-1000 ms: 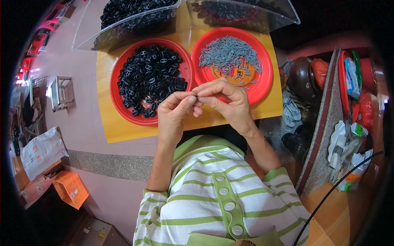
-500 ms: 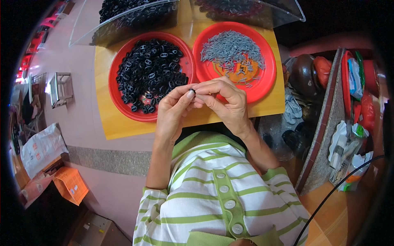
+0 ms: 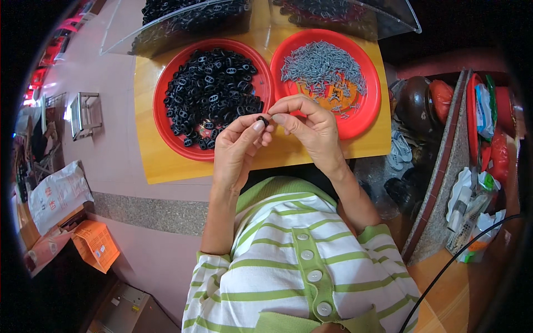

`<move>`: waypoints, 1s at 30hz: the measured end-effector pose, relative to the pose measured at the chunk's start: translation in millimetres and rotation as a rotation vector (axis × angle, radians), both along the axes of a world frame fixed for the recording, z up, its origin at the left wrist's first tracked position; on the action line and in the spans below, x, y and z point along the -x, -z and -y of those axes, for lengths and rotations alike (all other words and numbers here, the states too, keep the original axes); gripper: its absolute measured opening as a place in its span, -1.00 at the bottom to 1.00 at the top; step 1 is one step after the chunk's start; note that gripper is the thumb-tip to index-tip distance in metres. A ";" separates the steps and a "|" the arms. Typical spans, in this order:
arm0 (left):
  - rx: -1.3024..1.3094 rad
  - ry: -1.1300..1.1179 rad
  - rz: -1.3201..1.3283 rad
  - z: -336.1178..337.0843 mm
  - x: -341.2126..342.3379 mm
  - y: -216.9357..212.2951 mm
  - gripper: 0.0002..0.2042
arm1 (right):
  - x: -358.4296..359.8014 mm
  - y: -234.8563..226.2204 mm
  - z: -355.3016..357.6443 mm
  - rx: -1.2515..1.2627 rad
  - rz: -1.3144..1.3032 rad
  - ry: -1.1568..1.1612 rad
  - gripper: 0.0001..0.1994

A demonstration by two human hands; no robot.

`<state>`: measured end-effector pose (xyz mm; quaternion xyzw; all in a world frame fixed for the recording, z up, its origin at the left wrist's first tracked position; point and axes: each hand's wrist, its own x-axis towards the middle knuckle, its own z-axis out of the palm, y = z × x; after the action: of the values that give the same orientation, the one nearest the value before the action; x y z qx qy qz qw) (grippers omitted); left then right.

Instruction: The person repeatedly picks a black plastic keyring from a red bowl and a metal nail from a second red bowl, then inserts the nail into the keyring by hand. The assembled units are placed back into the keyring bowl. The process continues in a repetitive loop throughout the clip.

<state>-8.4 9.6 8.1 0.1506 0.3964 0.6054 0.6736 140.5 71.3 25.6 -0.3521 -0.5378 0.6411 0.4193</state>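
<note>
Between the thumb and fingers of my left hand is a small black plastic piece. My right hand is closed in a pinch right beside it, thumb against forefinger; whatever lies between those fingertips is too small to make out. Left of centre, a round red tray holds a heap of similar black pieces, oval with two holes. The red tray on the right carries many small grey pins or screws, heaped toward its far side.
Both trays rest on a yellow wooden table. Clear plastic bins full of black pieces stand at its far edge. To the right is a stone-topped ledge with bags and a brown jar. A metal stool stands left.
My right fingertips have drawn slightly away from the black piece, and it has turned a little in my left fingers. The whole view has shifted slightly.
</note>
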 end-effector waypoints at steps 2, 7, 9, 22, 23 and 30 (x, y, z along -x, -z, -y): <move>-0.003 0.008 -0.004 0.8 0.2 -0.6 -0.83 | -2.7 7.1 -1.5 -0.039 0.023 -0.051 -0.90; -0.004 0.012 -0.007 0.8 0.0 -2.0 -0.83 | 0.7 8.5 -0.5 -0.027 0.011 -0.025 -0.90; 0.000 0.012 -0.010 0.8 -0.2 -2.5 -0.84 | 1.2 10.3 -0.4 -0.032 0.008 -0.027 -0.90; 0.007 0.019 -0.037 1.0 0.8 -2.1 -0.85 | 0.2 6.6 1.8 0.038 0.043 -0.037 -0.91; 0.006 0.019 -0.044 0.9 0.6 -2.1 -0.85 | 0.4 6.9 1.7 0.015 0.057 -0.030 -0.91; 0.027 0.019 -0.128 3.8 -0.9 -0.3 -0.87 | -1.0 13.0 2.5 -0.238 0.200 -0.030 -0.93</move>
<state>-7.5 5.8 8.4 0.1837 0.4453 0.5828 0.6544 141.5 68.8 12.5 -0.3539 -0.6544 0.5408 0.3925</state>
